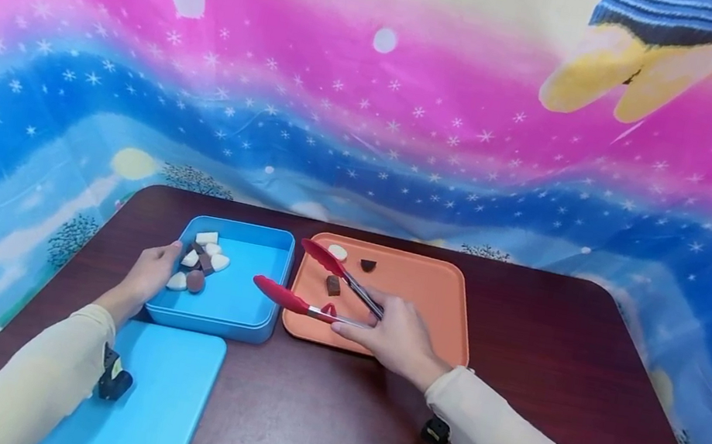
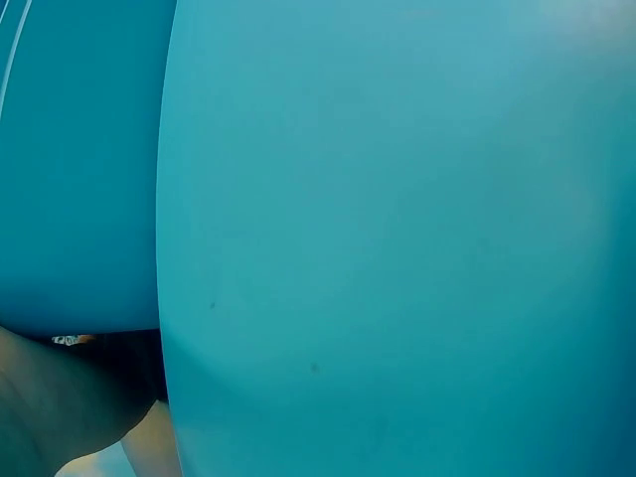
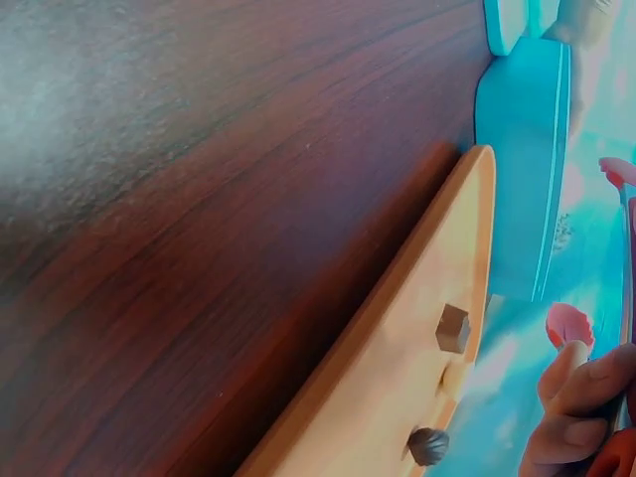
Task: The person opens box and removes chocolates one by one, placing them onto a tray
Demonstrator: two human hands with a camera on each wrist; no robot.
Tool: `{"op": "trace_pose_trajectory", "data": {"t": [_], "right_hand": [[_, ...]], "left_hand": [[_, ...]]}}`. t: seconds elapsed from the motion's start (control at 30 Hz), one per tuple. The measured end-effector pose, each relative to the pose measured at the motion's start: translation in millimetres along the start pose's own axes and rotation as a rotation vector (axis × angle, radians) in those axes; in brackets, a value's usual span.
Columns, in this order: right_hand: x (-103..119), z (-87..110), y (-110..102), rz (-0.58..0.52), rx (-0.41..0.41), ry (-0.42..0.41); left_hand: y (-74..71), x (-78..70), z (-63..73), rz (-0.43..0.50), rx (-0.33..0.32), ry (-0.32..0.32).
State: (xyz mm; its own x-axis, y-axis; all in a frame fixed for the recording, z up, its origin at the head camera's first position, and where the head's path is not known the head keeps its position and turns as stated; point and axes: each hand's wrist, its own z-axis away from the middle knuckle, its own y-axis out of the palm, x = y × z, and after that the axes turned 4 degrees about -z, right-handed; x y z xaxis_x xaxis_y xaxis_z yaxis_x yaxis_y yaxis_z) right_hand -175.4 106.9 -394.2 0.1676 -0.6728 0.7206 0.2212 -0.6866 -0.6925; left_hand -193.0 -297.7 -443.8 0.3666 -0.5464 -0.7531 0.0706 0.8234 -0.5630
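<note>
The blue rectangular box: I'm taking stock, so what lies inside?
The box holds small white pieces and brown pieces, clustered at its left side. Red-tipped metal tongs cover some of its right side, and anything beneath overlapping pieces cannot be seen.

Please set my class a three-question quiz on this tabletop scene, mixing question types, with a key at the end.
1. Multiple choice: What does the right grip hold?
A) a spoon
B) the red-tipped tongs
C) a knife

2. True or false: In the head view, the orange tray lies to the left of the blue box.

3. Short answer: Which lies nearer the person, the blue box or the blue lid?

Key: 1. B; 2. False, it lies to the right; 3. The blue lid.
</note>
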Motion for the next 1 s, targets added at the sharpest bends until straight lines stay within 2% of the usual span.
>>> {"op": "trace_pose_trajectory", "data": {"t": [0.17, 0.37, 0.83, 1.0], "right_hand": [[4, -3.9, 6, 0.003, -0.005, -0.017], [14, -9.4, 13, 0.008, 0.027, -0.060], [38, -28.8, 32, 0.268, 0.052, -0.181], [42, -34.6, 38, 0.306, 0.065, -0.205]], "left_hand": [[-0.6, -0.8, -0.1, 0.001, 0.002, 0.013], [-1.6, -0.3, 0.1, -0.003, -0.001, 0.018], [3.3, 1.7, -4.5, 0.019, 0.016, -0.008], [3.4, 1.4, -3.8, 0.008, 0.008, -0.021]]}}
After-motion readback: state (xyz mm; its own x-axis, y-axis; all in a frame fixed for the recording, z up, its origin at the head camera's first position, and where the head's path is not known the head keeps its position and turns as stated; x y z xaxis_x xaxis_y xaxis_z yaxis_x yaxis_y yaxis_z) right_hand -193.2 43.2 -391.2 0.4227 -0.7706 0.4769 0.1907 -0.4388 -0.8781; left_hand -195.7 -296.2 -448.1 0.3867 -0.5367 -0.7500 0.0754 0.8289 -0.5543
